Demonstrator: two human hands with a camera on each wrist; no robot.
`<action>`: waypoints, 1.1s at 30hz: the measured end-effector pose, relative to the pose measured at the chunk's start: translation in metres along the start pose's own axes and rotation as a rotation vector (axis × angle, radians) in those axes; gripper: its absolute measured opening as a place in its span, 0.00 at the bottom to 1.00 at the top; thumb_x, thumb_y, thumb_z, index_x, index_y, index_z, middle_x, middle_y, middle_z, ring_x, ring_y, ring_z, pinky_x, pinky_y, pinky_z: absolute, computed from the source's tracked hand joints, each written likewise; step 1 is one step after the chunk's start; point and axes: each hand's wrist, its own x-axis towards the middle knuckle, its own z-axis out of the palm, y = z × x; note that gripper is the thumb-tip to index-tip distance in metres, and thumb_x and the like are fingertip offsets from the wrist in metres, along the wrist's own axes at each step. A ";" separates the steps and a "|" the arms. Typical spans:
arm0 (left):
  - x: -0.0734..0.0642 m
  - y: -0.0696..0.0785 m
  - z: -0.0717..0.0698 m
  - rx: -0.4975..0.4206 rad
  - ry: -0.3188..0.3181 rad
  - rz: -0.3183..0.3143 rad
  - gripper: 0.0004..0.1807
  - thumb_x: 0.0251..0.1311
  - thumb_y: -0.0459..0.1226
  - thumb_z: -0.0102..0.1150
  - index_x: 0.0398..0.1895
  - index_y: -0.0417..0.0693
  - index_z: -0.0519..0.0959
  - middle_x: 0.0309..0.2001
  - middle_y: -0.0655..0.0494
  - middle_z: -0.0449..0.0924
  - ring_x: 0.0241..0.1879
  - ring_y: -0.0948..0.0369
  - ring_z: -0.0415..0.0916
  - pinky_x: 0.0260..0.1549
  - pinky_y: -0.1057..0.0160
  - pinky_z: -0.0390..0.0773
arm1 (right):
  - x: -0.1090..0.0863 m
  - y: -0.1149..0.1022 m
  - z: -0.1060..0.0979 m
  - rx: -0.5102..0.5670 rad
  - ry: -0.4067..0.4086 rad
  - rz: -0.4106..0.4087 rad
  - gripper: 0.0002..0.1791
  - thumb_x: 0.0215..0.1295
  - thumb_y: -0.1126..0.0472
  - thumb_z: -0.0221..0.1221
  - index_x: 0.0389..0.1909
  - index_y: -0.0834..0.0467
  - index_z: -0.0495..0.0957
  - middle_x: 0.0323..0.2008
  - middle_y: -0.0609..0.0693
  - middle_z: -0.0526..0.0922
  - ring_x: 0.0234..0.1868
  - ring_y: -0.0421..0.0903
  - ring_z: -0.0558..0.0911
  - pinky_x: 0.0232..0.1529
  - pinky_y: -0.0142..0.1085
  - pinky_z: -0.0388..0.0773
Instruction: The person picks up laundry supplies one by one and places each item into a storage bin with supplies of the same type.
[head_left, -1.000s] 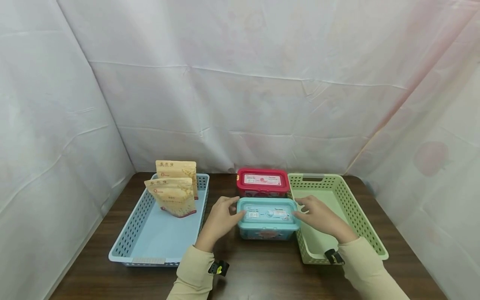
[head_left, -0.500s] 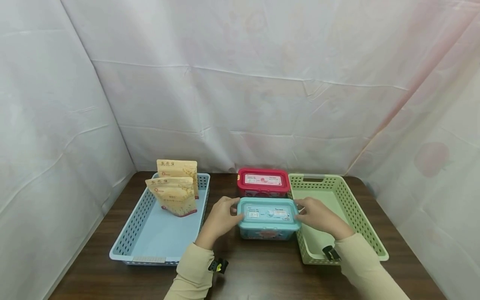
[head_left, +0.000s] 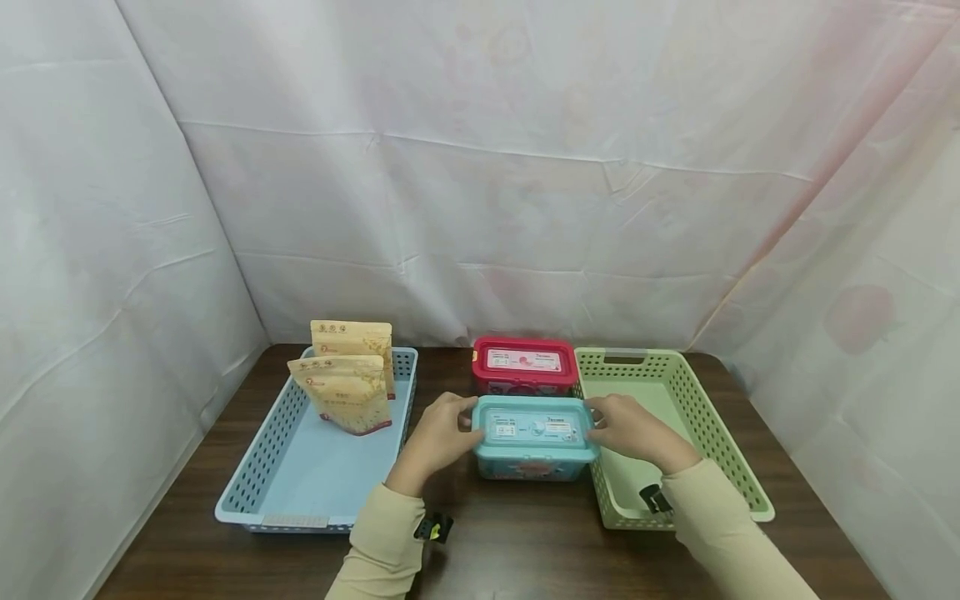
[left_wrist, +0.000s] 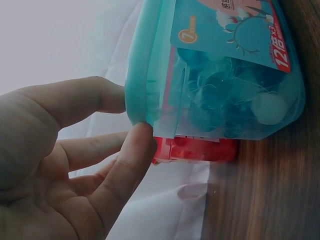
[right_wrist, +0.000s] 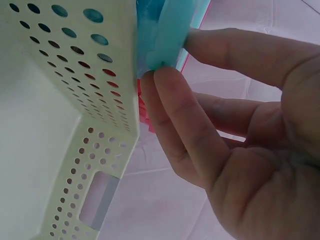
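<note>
A teal lidded plastic tub (head_left: 536,467) stands on the dark wooden table between both hands, with rounded blue and pale pieces showing through its clear wall in the left wrist view. At its left end my left hand (head_left: 437,437) pinches the rim of the lid (left_wrist: 136,75), thumb on top and a fingertip under the edge. My right hand (head_left: 637,433) pinches the opposite end of the lid (right_wrist: 172,35), its fingertips beneath the rim and close to the green basket's wall. Directly behind the teal tub is a similar red tub (head_left: 525,360), partly hidden by it.
On the left stands a blue basket (head_left: 318,483) holding two upright yellow pouches (head_left: 348,396). A green perforated basket (head_left: 708,417) sits right beside the teal tub, under my right forearm. White cloth (head_left: 480,208) hangs behind and along both sides.
The right thumb has drawn back from the lid's top to its edge, and the right wrist has shifted slightly left. The left thumb has also slid outward to the rim. The tubs stay in place.
</note>
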 end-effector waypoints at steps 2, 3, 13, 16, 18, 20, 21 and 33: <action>0.000 -0.001 -0.001 0.005 -0.001 -0.013 0.29 0.57 0.33 0.70 0.62 0.32 0.76 0.54 0.41 0.75 0.43 0.56 0.79 0.35 0.62 0.82 | 0.001 0.000 0.001 0.005 0.002 0.008 0.27 0.55 0.71 0.65 0.56 0.78 0.74 0.41 0.64 0.85 0.42 0.57 0.85 0.41 0.48 0.84; 0.000 -0.001 -0.001 0.008 -0.001 -0.020 0.29 0.57 0.33 0.71 0.63 0.33 0.76 0.54 0.41 0.75 0.43 0.56 0.79 0.35 0.62 0.82 | 0.001 0.000 0.001 0.008 0.001 0.010 0.28 0.55 0.71 0.65 0.56 0.79 0.74 0.41 0.64 0.85 0.42 0.57 0.85 0.42 0.48 0.84; -0.004 -0.008 -0.012 0.025 0.004 -0.045 0.29 0.56 0.33 0.71 0.62 0.33 0.77 0.53 0.42 0.75 0.43 0.56 0.79 0.36 0.61 0.82 | 0.011 -0.010 0.005 -0.012 -0.012 -0.070 0.17 0.52 0.73 0.62 0.45 0.73 0.79 0.23 0.48 0.75 0.26 0.41 0.73 0.27 0.35 0.74; -0.006 -0.010 -0.015 0.027 0.003 -0.054 0.29 0.57 0.33 0.71 0.62 0.33 0.77 0.53 0.42 0.75 0.43 0.56 0.79 0.35 0.61 0.83 | 0.013 -0.013 0.007 -0.003 -0.023 -0.065 0.17 0.53 0.73 0.62 0.46 0.74 0.78 0.21 0.46 0.73 0.23 0.39 0.69 0.23 0.32 0.69; -0.007 -0.010 -0.018 0.029 0.005 -0.061 0.29 0.56 0.33 0.71 0.62 0.33 0.77 0.53 0.41 0.75 0.43 0.56 0.79 0.35 0.60 0.83 | 0.015 -0.015 0.009 -0.006 -0.027 -0.060 0.19 0.55 0.73 0.63 0.49 0.74 0.77 0.21 0.45 0.72 0.21 0.38 0.67 0.22 0.31 0.67; -0.009 -0.011 -0.020 0.029 0.006 -0.068 0.29 0.56 0.33 0.71 0.62 0.33 0.77 0.53 0.41 0.75 0.42 0.56 0.79 0.35 0.60 0.83 | 0.016 -0.018 0.011 -0.027 -0.029 -0.066 0.20 0.57 0.72 0.63 0.50 0.75 0.77 0.18 0.44 0.68 0.20 0.38 0.64 0.21 0.30 0.64; -0.009 -0.012 -0.021 0.027 0.006 -0.070 0.29 0.56 0.32 0.71 0.62 0.33 0.77 0.53 0.41 0.75 0.42 0.56 0.79 0.36 0.60 0.83 | 0.017 -0.019 0.012 -0.038 -0.028 -0.065 0.20 0.57 0.72 0.63 0.51 0.75 0.76 0.17 0.44 0.66 0.19 0.38 0.63 0.21 0.30 0.62; -0.013 -0.014 -0.030 0.024 0.005 -0.074 0.28 0.56 0.30 0.70 0.61 0.31 0.76 0.52 0.40 0.75 0.42 0.55 0.80 0.34 0.61 0.83 | 0.020 -0.030 0.016 -0.100 -0.030 -0.071 0.21 0.60 0.69 0.66 0.52 0.75 0.76 0.19 0.48 0.68 0.21 0.40 0.64 0.22 0.30 0.62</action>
